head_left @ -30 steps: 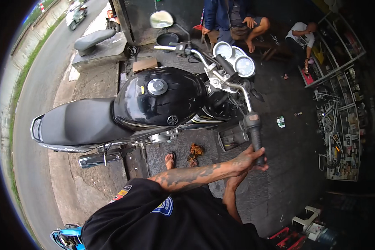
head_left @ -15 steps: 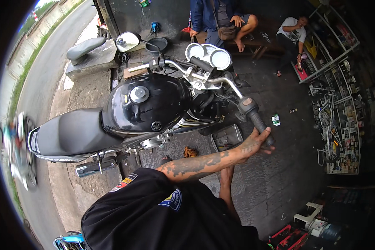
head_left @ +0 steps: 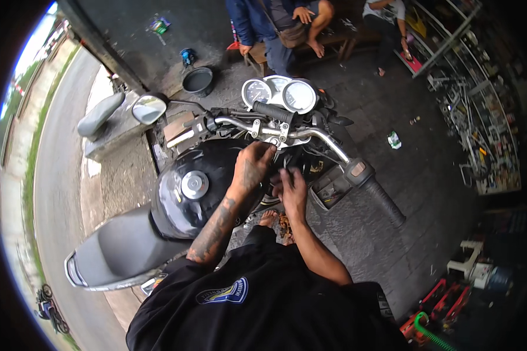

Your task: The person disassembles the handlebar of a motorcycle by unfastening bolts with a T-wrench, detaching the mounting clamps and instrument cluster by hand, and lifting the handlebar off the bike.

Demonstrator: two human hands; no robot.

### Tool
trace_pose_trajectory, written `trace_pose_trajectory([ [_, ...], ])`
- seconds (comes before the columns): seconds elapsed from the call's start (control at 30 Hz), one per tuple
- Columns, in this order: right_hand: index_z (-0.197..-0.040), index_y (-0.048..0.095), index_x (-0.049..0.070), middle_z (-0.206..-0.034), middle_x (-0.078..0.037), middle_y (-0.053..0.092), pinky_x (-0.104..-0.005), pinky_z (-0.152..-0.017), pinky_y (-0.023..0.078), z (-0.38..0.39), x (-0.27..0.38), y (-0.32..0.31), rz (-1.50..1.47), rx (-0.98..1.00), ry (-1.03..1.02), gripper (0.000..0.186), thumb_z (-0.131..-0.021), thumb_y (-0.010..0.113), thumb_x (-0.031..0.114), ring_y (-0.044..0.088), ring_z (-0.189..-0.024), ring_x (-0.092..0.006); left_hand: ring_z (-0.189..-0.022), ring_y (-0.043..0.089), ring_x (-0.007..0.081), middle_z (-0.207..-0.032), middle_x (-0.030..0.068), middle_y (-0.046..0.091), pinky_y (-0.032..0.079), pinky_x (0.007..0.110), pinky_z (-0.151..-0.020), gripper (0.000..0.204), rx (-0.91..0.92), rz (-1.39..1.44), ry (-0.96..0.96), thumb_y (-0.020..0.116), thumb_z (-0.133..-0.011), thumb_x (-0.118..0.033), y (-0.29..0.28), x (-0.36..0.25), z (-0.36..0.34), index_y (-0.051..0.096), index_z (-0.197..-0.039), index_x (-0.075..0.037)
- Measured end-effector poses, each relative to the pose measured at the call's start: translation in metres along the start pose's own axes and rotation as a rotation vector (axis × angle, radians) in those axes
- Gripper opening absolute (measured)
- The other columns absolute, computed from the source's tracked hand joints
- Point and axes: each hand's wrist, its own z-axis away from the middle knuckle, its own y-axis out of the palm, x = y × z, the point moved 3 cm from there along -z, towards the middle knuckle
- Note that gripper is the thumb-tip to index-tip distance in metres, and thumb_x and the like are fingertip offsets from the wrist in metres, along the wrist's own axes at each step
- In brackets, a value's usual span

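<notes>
Head view: left hand (head_left: pixel 253 168) and right hand (head_left: pixel 291 188) close together behind the motorcycle's handlebar (head_left: pixel 334 148)

Both hands have bent fingers and sit just apart from each other; whether either grips anything cannot be told. The left one is over the front of the black fuel tank (head_left: pixel 216 159), its fingertips near the handlebar mount (head_left: pixel 269 132); the right is lower, beside the tank's front. A loose black grip (head_left: pixel 272 112) lies across the mount, below two round dials (head_left: pixel 298 96). The bar's left end is bare metal, near a mirror (head_left: pixel 149 109); its right end wears a ribbed black grip (head_left: pixel 385 202).

The motorcycle (head_left: pixel 123 250) stands crosswise before the person, seat to the left. A tray (head_left: pixel 329 202) rests on the floor beneath the bar. Farther out are a black basin (head_left: pixel 198 81), two seated people and crowded shelves (head_left: pixel 498 158).
</notes>
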Motion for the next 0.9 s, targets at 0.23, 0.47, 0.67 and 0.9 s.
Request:
trace_pose_trajectory([
  [0.23,-0.099,0.057,0.004,-0.064,0.0,0.056,-0.0208,-0.034,0.031,-0.052,0.017,0.046,-0.142,-0.164,-0.075,0.022,-0.097,0.055,0.026,0.053,-0.042,-0.0073,-0.076,0.068,0.0311,-0.083,0.0133,0.071,0.052,0.039,-0.068,0.026,0.161,-0.259,0.015,0.066,-0.084,-0.032,0.004,-0.01,-0.062,0.071,-0.096,-0.009],
  [0.47,-0.091,0.06,0.003,-0.062,0.0,0.056,-0.0211,-0.033,0.031,-0.063,0.014,0.046,-0.041,-0.233,-0.079,0.023,-0.097,0.056,0.026,0.051,-0.039,-0.0075,-0.074,0.069,0.0276,-0.084,0.0167,0.071,0.052,0.036,-0.066,0.027,0.207,-0.028,0.01,0.069,-0.084,-0.025,0.007,0.007,-0.075,0.07,-0.097,-0.001],
  [0.67,-0.09,0.061,0.002,-0.062,-0.002,0.058,-0.0219,-0.033,0.033,-0.065,0.013,0.043,-0.023,-0.281,-0.026,0.025,-0.097,0.055,0.026,0.054,-0.04,-0.0091,-0.068,0.068,0.0224,-0.081,0.0175,0.07,0.05,0.034,-0.061,0.026,0.256,0.008,0.01,0.067,-0.087,-0.022,0.011,0.005,-0.076,0.069,-0.1,0.001],
  [0.9,-0.09,0.061,0.003,-0.063,-0.002,0.057,-0.0217,-0.034,0.037,-0.07,0.007,0.053,0.007,-0.3,-0.05,0.025,-0.098,0.053,0.025,0.056,-0.043,-0.0096,-0.036,0.048,0.0095,-0.053,0.0043,0.056,0.036,0.026,-0.031,0.025,0.317,0.147,-0.137,0.064,-0.092,-0.023,0.012,0.007,-0.079,0.066,-0.087,0.001],
])
